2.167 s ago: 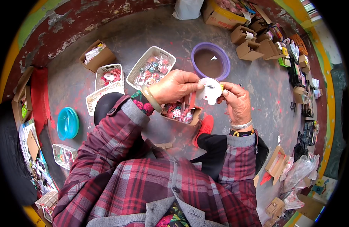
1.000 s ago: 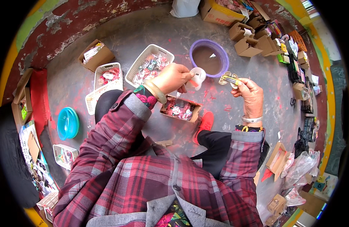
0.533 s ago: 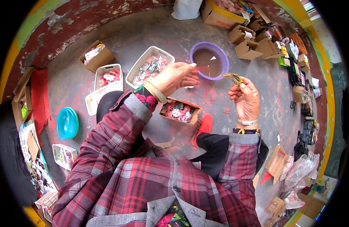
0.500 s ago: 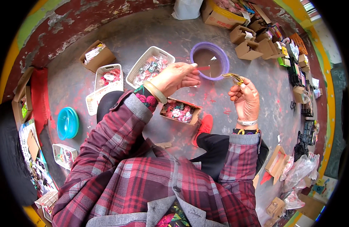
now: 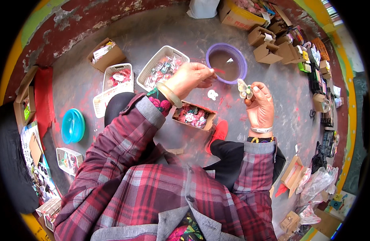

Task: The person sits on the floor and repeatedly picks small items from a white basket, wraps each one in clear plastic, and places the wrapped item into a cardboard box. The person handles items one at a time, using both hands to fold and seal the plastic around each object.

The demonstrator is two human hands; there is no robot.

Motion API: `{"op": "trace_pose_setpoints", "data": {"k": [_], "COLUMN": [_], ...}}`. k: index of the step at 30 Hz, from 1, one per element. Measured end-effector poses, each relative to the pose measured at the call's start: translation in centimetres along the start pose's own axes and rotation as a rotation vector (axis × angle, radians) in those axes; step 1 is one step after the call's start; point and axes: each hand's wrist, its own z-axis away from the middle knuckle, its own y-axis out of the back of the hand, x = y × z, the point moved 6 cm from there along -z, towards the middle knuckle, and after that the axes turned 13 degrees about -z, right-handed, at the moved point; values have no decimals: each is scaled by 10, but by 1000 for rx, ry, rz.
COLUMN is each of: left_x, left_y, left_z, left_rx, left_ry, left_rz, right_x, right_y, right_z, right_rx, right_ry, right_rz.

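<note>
In my right hand, thumb and fingers pinch a butterfly hair clip, its pale wings and green middle turned to view. My left hand is across from it, fingertips pressed together near the purple tub's rim. What those fingers hold, if anything, I cannot make out; a faint red streak shows just past them. Below the left hand is a small white cut-out piece; whether it lies on the floor or is falling I cannot tell. Under my left wrist stands an open cardboard box of pink and white trinkets.
A purple tub of murky water stands ahead. To the left are white baskets of small wrapped pieces, a cardboard box and turquoise basins. Boxes and black crates line the right wall, with plastic bags nearer.
The butterfly hair clip has turned from its gold edge to its winged face. A white piece now shows fully below my left hand, whose fingers have drawn closer together. The view has shifted slightly.
</note>
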Motion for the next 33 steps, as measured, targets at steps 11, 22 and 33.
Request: {"op": "trace_pose_setpoints", "data": {"k": [11,22,33], "left_x": [0,1,0], "left_y": [5,2,-9], "left_z": [0,2,6], "left_rx": [23,-45,-104], "left_ry": [-38,-22,-18], "left_rz": [-97,-151,-266], "right_x": [3,5,0], "right_y": [-13,-14,-38], "right_z": [3,4,9], "right_rx": [-77,-75,-208], "right_ry": [-3,15,334], "right_rz": [339,416,702]}}
